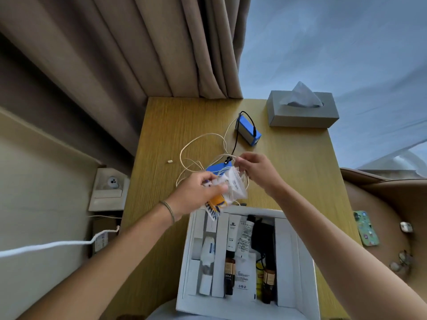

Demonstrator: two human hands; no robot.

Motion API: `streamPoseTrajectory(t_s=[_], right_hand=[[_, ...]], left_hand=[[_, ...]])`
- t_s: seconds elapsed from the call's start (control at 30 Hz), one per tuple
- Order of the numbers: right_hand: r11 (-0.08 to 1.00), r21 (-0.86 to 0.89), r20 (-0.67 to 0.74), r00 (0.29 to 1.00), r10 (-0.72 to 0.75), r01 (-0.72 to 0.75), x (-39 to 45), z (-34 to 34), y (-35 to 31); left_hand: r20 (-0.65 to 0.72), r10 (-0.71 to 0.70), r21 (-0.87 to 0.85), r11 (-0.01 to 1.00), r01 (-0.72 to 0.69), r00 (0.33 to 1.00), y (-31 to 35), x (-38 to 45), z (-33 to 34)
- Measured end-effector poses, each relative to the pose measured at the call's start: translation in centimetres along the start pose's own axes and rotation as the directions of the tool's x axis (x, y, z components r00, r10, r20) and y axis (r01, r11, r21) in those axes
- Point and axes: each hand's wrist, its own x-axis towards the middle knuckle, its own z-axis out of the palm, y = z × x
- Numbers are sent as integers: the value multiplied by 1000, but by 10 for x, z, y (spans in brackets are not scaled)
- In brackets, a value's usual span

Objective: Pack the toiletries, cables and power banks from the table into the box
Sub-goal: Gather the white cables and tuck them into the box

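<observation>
I see both hands over the wooden table (161, 125), just past the far edge of the open white cardboard box (298, 269). My left hand (196, 192) grips a blurred orange-and-white sachet (217, 200); my right hand (256, 169) pinches the top of a clear plastic pouch (235, 185). Tangled cream cable (196, 144) lies mid-table, one blue power bank (248, 130) near the far edge beside a grey tissue box (302, 116), another blue power bank (215, 168) under my hands. Tubes and dark bottles (228, 276) sit in the box.

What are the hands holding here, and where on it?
Both hold a clear plastic pouch: left hand at its left edge, right hand pinching the top right corner.
</observation>
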Motion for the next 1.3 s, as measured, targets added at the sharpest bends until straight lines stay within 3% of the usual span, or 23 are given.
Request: streamPoseTrajectory(t_s=[0.1,0.23,0.4,0.47,0.5,0.53,0.6,0.63,0.67,0.7,0.8,0.83,0.87,0.97,1.0,1.07,1.13,1.23,1.3], right_hand=[[997,68,10,999,-50,49,-18,-10,-5],[989,94,-25,994,-111,113,-37,-15,-8],[973,88,-95,974,-205,213,-56,-17,-14],[964,83,-115,963,-243,253,-61,-18,-19],[958,81,-118,957,-264,274,-64,-18,-22],[952,75,-117,951,-288,297,-66,-19,-25],[934,37,-109,931,-350,355,-72,-19,-32],[922,19,-102,918,-383,387,-75,-20,-36],[910,14,-93,907,-411,414,-78,-20,-41],[900,25,-80,898,-433,436,-81,-21,-46],[867,190,-40,886,-462,461,-86,-23,-63],[844,273,-44,883,-467,461,-87,-25,-69],[818,346,-57,880,-471,460,-87,-26,-74],[757,474,-114,883,-454,450,-87,-22,-83],[743,500,-119,886,-449,444,-88,-17,-85],[744,514,-120,895,-430,427,-90,-3,-88],[784,453,-135,902,-409,424,-89,12,-90],[885,97,-293,863,-412,456,-84,31,-89],[898,-39,-420,808,-413,439,-82,40,-89]], left_hand=[[40,42,180,982,-48,998,-11,-23,43],[70,15,503,863,-48,997,-34,-36,97],[75,-32,693,720,-29,997,-52,-32,122],[54,25,768,638,-57,998,-46,-38,117],[7,139,776,624,-93,990,-40,-42,112],[-69,315,755,637,-156,947,-31,-47,105],[-221,624,710,630,-315,749,-9,-54,83],[-270,719,708,599,-373,640,3,-54,69],[-308,749,706,593,-386,587,14,-51,54],[-340,731,695,619,-366,591,24,-46,38],[-272,503,442,823,-358,820,49,-34,4],[-235,451,278,880,-385,861,55,-34,0],[-251,454,156,891,-427,855,59,-35,0],[-422,506,-53,814,-578,752,69,-41,3],[-460,479,-156,786,-599,748,72,-42,6],[-455,325,-448,721,-528,829,78,-42,14],[-339,142,-708,612,-352,930,84,-47,18],[-158,88,-855,486,-181,984,85,-58,17],[-158,65,-899,403,-170,985,86,-63,15]])
